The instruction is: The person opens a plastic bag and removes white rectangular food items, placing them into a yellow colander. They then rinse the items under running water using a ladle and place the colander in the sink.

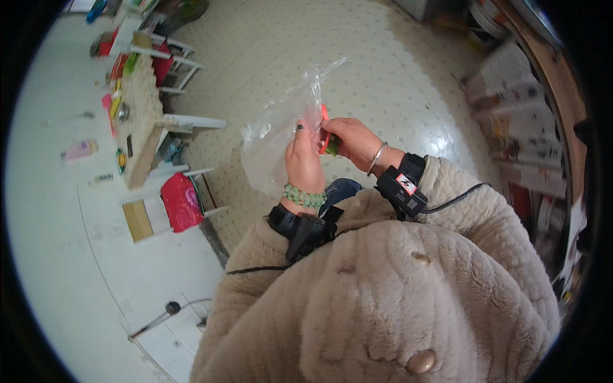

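A clear plastic bag [273, 139] hangs from my left hand [305, 163], whose thumb is pressed against it. Close beside it on the right, my right hand [352, 141] has its thumb and fingers closed around a small orange-red item with a curved edge [325, 112]. Something green and leafy [331, 145] shows between the two hands, near the right palm; I cannot tell exactly what it is. The bag's upper end sticks out beyond the fingers. Both hands are raised above the tiled floor, in front of my body.
At left, a table with a pale cover [139, 105] bears several small items. White chairs stand near it, and a red cushioned seat [182, 202] is closer to me. Shelving with a wooden top [550, 86] runs along the right. Patterned floor tiles [268, 48] lie ahead.
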The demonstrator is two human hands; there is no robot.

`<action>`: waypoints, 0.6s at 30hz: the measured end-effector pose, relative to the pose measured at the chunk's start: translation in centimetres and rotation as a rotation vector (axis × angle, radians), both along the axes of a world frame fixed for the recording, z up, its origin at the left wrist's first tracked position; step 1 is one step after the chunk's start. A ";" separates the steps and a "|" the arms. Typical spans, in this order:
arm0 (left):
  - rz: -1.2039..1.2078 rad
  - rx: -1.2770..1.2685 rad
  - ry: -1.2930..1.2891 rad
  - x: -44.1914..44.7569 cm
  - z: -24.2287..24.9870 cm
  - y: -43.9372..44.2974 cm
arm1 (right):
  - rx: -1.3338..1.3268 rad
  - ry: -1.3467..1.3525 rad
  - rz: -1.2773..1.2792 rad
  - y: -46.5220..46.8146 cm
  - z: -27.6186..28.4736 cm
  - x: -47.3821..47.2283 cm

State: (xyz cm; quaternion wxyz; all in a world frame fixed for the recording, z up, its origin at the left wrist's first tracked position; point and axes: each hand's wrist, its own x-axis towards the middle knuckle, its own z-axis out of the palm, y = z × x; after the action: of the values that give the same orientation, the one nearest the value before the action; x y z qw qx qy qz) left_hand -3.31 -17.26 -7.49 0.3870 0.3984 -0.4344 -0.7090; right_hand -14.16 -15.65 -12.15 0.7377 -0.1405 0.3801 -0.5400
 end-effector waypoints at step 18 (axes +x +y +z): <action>0.341 0.042 0.300 2.4 -0.3 -3.3 | -0.077 0.052 0.267 -6.1 0.3 1.6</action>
State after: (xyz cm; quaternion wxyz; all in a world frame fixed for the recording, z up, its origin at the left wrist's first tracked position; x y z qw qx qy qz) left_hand -0.96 -20.51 -7.79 0.5532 0.3640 -0.2834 -0.6936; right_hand -12.60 -21.79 -11.89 0.7870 -0.2319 0.3559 -0.4475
